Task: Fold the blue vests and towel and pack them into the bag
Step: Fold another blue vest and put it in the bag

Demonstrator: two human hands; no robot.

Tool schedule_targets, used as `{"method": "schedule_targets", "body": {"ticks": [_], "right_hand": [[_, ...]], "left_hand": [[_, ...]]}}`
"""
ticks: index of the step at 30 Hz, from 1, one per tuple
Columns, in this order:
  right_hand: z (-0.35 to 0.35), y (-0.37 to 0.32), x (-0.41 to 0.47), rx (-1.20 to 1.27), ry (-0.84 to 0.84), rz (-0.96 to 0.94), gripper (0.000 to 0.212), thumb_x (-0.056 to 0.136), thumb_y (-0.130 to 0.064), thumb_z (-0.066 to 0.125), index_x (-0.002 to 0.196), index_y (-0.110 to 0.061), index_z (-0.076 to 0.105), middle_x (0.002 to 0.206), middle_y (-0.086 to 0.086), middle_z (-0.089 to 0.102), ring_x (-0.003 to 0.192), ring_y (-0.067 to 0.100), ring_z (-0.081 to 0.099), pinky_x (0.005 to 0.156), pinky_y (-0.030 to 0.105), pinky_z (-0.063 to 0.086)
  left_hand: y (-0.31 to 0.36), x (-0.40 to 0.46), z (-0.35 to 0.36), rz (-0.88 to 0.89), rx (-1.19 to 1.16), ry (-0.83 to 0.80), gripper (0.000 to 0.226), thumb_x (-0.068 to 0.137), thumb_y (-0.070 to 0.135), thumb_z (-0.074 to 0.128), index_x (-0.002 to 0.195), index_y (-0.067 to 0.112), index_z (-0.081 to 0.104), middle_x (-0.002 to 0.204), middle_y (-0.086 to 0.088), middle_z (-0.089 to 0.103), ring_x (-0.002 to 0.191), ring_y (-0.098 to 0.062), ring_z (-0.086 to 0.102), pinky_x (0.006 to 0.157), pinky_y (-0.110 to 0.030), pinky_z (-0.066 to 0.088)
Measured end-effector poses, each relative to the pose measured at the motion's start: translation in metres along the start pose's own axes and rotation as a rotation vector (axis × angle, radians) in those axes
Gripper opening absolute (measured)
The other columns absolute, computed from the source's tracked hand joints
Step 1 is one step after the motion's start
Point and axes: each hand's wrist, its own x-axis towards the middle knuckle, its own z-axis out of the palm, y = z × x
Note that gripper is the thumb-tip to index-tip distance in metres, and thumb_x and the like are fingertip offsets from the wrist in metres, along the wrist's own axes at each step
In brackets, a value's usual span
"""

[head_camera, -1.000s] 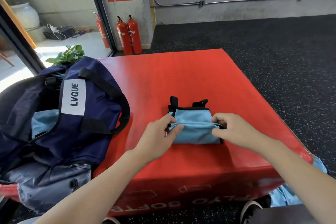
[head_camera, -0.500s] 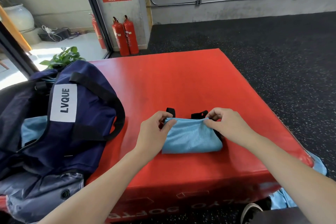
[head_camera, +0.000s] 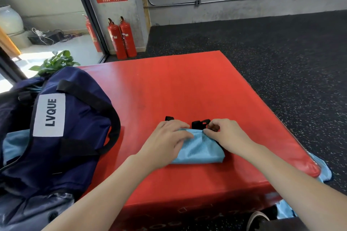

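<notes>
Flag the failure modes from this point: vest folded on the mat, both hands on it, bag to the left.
1. The folded vest is a loose bundle; only the left hand and right hand keep it together, so it may spring open when lifted.
2. Its black straps stick out at the far edge and could snag the bag handle.
3. Blue cloth hangs below the mat corner and may get missed.

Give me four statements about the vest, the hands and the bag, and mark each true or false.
1. The folded light-blue mesh vest lies on the red padded mat. True.
2. Only the left hand touches the vest. False: the right hand pinches its far edge too.
3. The navy duffel bag with the white LVQUE label stands left of the vest. True.
4. The bag is zipped shut. False: it gapes open, light-blue fabric showing inside.
</notes>
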Motion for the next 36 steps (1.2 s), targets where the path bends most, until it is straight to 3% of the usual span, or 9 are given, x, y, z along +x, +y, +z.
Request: {"method": "schedule_targets", "body": {"ticks": [8,12,15,17,22,27,32,34,36], "right_hand": [[-0.005,-0.011,-0.009,-0.109,0.159,0.099,0.032,0.09,-0.063,0.058,0.103,-0.035,0.062,0.096,-0.018,0.068,0.096,0.016,0.064,0.077,0.033,0.046],[-0.007,-0.02,-0.017,-0.114,0.207,0.081,0.032,0.091,-0.063,0.054,0.103,-0.034,0.061,0.098,-0.017,0.068,0.099,0.021,0.065,0.078,0.034,0.045],[-0.001,-0.025,-0.025,-0.079,0.13,0.059,0.033,0.09,-0.063,0.055,0.096,-0.032,0.063,0.092,-0.015,0.066,0.094,0.019,0.065,0.077,0.034,0.048],[0.005,-0.026,-0.027,-0.022,0.045,0.061,0.034,0.087,-0.065,0.058,0.092,-0.032,0.062,0.087,-0.016,0.066,0.088,0.015,0.065,0.077,0.035,0.051],[0.015,-0.027,-0.029,0.059,-0.121,0.104,0.045,0.074,-0.06,0.076,0.106,-0.031,0.06,0.093,-0.012,0.067,0.082,0.008,0.065,0.072,0.03,0.051],[0.017,-0.028,-0.025,0.23,-0.204,0.157,0.039,0.068,-0.04,0.09,0.097,-0.021,0.072,0.091,-0.004,0.071,0.079,0.01,0.063,0.067,0.026,0.045],[0.014,-0.034,-0.027,0.472,-0.29,0.088,0.018,0.071,-0.014,0.078,0.088,-0.015,0.074,0.076,0.001,0.067,0.07,0.014,0.06,0.069,0.033,0.046],[0.01,-0.037,-0.03,0.566,-0.298,0.061,0.021,0.07,-0.012,0.074,0.091,-0.014,0.073,0.08,0.002,0.067,0.073,0.014,0.062,0.07,0.03,0.046],[0.006,-0.04,-0.033,0.638,-0.316,0.037,0.022,0.076,-0.003,0.072,0.096,-0.011,0.072,0.084,0.004,0.069,0.077,0.015,0.064,0.071,0.028,0.048]], "left_hand": [[0.013,0.006,-0.009,-0.188,0.153,-0.271,0.029,0.101,0.037,0.046,0.115,0.036,0.071,0.117,0.014,0.066,0.105,-0.011,0.062,0.085,-0.035,0.047],[0.025,0.001,-0.016,-0.434,0.335,-0.317,0.038,0.102,0.045,0.038,0.09,0.022,0.067,0.092,0.0,0.063,0.088,-0.025,0.062,0.065,-0.032,0.037],[0.03,-0.004,-0.021,-0.524,0.224,-0.345,0.045,0.101,0.039,0.046,0.063,0.016,0.046,0.067,-0.003,0.051,0.072,-0.025,0.053,0.063,-0.033,0.034],[0.035,-0.005,-0.025,-0.589,0.041,-0.337,0.046,0.098,0.033,0.054,0.059,0.008,0.051,0.054,-0.005,0.053,0.062,-0.025,0.054,0.064,-0.035,0.041],[0.048,-0.014,-0.02,-0.804,-0.325,-0.228,0.021,0.093,0.031,0.066,0.095,0.011,0.071,0.076,-0.004,0.072,0.049,-0.008,0.067,0.059,-0.023,0.056],[0.038,-0.016,-0.026,-0.696,-0.037,-0.215,0.037,0.079,0.05,0.074,0.113,0.04,0.067,0.097,0.014,0.056,0.084,-0.007,0.057,0.074,-0.03,0.049],[0.01,-0.011,-0.043,-0.558,-0.341,-0.099,0.035,0.07,0.036,0.086,0.098,0.052,0.074,0.149,0.016,0.035,0.138,-0.006,0.026,0.115,-0.034,0.025],[0.002,-0.007,-0.054,-0.598,-0.514,-0.197,0.032,0.073,0.03,0.087,0.096,0.049,0.076,0.152,0.012,0.038,0.14,-0.003,0.032,0.118,-0.035,0.029],[-0.001,-0.006,-0.062,-0.618,-0.679,-0.286,0.025,0.078,0.023,0.085,0.097,0.037,0.08,0.126,0.006,0.065,0.119,-0.004,0.059,0.108,-0.037,0.046]]}}
